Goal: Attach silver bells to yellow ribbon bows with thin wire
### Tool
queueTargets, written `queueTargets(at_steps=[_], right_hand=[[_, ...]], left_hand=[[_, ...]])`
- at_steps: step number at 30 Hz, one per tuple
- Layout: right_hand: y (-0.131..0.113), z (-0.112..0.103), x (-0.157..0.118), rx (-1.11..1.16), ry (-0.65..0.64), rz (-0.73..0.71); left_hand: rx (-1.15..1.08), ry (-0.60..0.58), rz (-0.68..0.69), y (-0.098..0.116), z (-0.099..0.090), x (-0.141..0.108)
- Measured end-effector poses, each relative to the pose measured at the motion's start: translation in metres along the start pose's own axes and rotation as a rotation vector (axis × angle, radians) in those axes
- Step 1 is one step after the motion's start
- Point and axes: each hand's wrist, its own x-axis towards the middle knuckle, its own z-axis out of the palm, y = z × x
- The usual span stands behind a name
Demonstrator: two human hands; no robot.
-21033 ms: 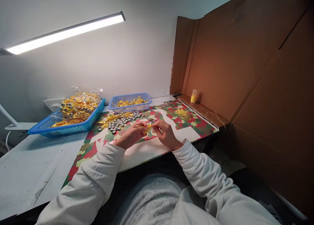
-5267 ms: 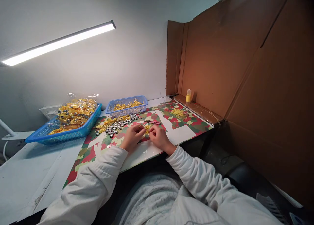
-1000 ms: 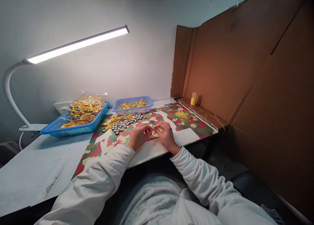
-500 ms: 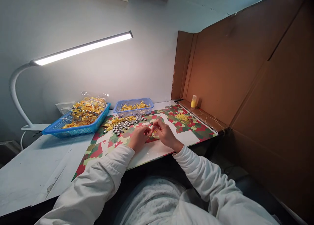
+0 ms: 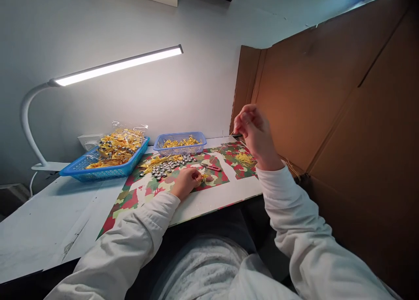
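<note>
- Left hand (image 5: 186,182) is pinching 1 yellow piece (image 5: 204,177) over the patterned mat (image 5: 118,204), seemingly anchoring it
- Right hand (image 5: 255,134) is lifting a pinched thread (image 5: 223,146) high, apparently keeping it taut

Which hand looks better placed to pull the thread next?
Probably the right hand: it is raised, with the thread slanting down from it, while the left hand holds the yellow piece low.
</note>
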Motion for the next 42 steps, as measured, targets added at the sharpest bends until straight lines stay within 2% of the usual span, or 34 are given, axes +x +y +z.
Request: queueTargets(at_steps=[3, 6, 12, 17, 19, 21, 22, 23, 25, 26, 27, 28, 31, 33, 35, 37, 39, 40, 42], right_hand=[[-0.002, -0.011, 0.013, -0.029, 0.053, -0.074], [0.008, -0.016, 0.017, -0.016, 0.051, -0.074], [0.029, -0.007, 0.012, 0.041, 0.017, 0.060], [0.037, 0.011, 0.007, 0.122, -0.106, 0.190], [0.040, 0.020, 0.005, 0.161, -0.174, 0.226], [0.044, 0.031, 0.004, 0.197, -0.227, 0.249], [0.046, 0.036, 0.006, 0.211, -0.240, 0.254], [0.050, 0.042, 0.008, 0.218, -0.241, 0.256], [0.060, 0.052, 0.015, 0.211, -0.202, 0.250], [0.067, 0.056, 0.019, 0.197, -0.162, 0.244], [0.076, 0.059, 0.022, 0.176, -0.105, 0.235], [0.086, 0.061, 0.024, 0.155, -0.031, 0.225], [0.121, 0.063, 0.015, 0.085, 0.149, 0.258], [0.140, 0.063, -0.002, 0.068, 0.156, 0.343], [0.152, 0.063, -0.020, 0.096, 0.072, 0.416], [0.157, 0.064, -0.034, 0.125, -0.052, 0.451], [0.157, 0.064, -0.041, 0.149, -0.145, 0.431], [0.156, 0.064, -0.041, 0.163, -0.159, 0.412], [0.157, 0.061, -0.040, 0.185, -0.111, 0.393]], left_hand=[[-0.045, -0.007, -0.009, -0.001, 0.001, -0.001], [-0.037, -0.018, -0.020, -0.004, 0.001, 0.000], [0.040, 0.063, -0.019, -0.017, -0.002, 0.004], [0.122, 0.057, -0.030, -0.035, -0.021, 0.013], [0.115, 0.114, -0.026, -0.031, -0.032, 0.019], [0.046, 0.207, -0.010, -0.017, -0.041, 0.024], [-0.017, 0.209, 0.009, -0.006, -0.044, 0.027], [-0.095, 0.139, 0.046, 0.006, -0.045, 0.030], [-0.287, -0.109, 0.100, 0.026, -0.042, 0.037], [-0.389, -0.249, 0.082, 0.033, -0.040, 0.041], [-0.488, -0.332, 0.038, 0.035, -0.037, 0.046], [-0.589, -0.308, -0.015, 0.034, -0.034, 0.050], [-0.811, 0.039, -0.097, 0.011, -0.029, 0.063], [-0.912, 0.236, -0.137, -0.009, -0.030, 0.069], [-0.997, 0.322, -0.201, -0.023, -0.029, 0.071], [-1.028, 0.335, -0.236, -0.028, -0.025, 0.069], [-0.957, 0.279, -0.226, -0.027, -0.019, 0.065], [-0.879, 0.232, -0.201, -0.025, -0.016, 0.062], [-0.690, 0.105, -0.116, -0.020, -0.010, 0.057]])
